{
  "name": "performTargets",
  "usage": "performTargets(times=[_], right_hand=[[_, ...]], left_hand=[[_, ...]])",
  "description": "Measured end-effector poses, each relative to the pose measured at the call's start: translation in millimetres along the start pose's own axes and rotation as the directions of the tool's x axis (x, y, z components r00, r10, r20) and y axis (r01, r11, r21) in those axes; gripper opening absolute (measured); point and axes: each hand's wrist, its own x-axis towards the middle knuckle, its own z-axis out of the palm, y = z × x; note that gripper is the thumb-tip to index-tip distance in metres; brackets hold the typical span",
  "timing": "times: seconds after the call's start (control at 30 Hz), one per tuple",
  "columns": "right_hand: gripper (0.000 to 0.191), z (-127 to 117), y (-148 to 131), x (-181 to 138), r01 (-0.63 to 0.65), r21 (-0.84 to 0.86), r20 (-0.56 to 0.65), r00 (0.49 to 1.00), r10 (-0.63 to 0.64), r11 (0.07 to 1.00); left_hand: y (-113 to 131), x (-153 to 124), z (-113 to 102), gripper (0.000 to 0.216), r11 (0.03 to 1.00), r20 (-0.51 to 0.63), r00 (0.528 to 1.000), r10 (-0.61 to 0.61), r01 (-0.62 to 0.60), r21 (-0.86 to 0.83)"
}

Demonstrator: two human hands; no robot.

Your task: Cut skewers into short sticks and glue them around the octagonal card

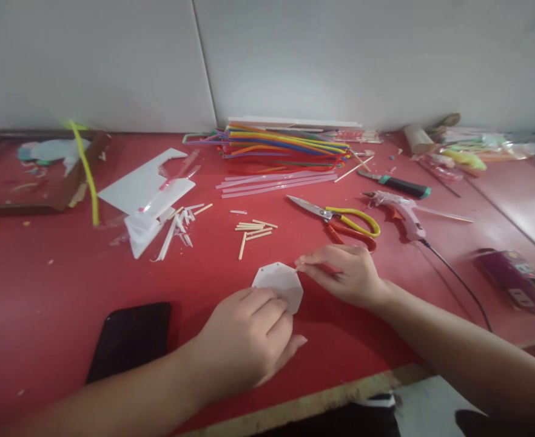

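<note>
My left hand (249, 337) is curled, its fingertips pressing down on the near edge of a small white octagonal piece (279, 282) that lies flat on the red table (67, 285). My right hand (344, 273) is pinched on a tiny wooden stick whose tip touches the piece's right corner. A few cut wooden sticks (252, 229) lie just beyond the piece.
Yellow-and-red scissors (340, 220), a pink glue gun (401, 209) with its cord, a utility knife (397, 184), a pile of coloured straws (286, 145), white sheet scraps (151, 194) and a black phone (131, 340) lie around. A purple power strip (515, 276) is at the right.
</note>
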Motion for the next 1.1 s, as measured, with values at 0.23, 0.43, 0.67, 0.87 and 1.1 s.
performTargets(times=[0.23,0.43,0.67,0.87,1.1], right_hand=[[0.006,1.6,-1.5,0.6,0.006,-0.003,-0.041,0.999,-0.006,1.0],[0.004,1.4,-1.2,1.7,-0.004,0.022,-0.031,1.0,0.004,1.0],[0.003,-0.1,0.2,0.6,-0.002,0.04,-0.001,1.0,0.002,0.999],[0.006,0.2,1.0,-0.7,-0.018,0.037,0.029,0.999,0.017,0.999],[0.005,-2.5,-7.7,2.3,-0.075,0.057,0.06,0.996,0.072,0.996]], left_hand=[[0.0,-0.1,-1.7,0.023,1.0,0.005,1.0,-0.005,0.005,-0.007],[-1.2,-0.3,-1.0,0.022,1.0,0.007,1.0,-0.003,0.003,-0.008],[-1.1,1.1,-0.2,0.023,1.0,0.002,1.0,0.003,-0.003,-0.007],[-1.6,0.5,-1.3,0.022,1.0,0.005,1.0,0.013,-0.013,0.004],[-1.0,-0.2,3.5,0.026,0.998,0.057,0.998,-0.041,0.038,0.042]])
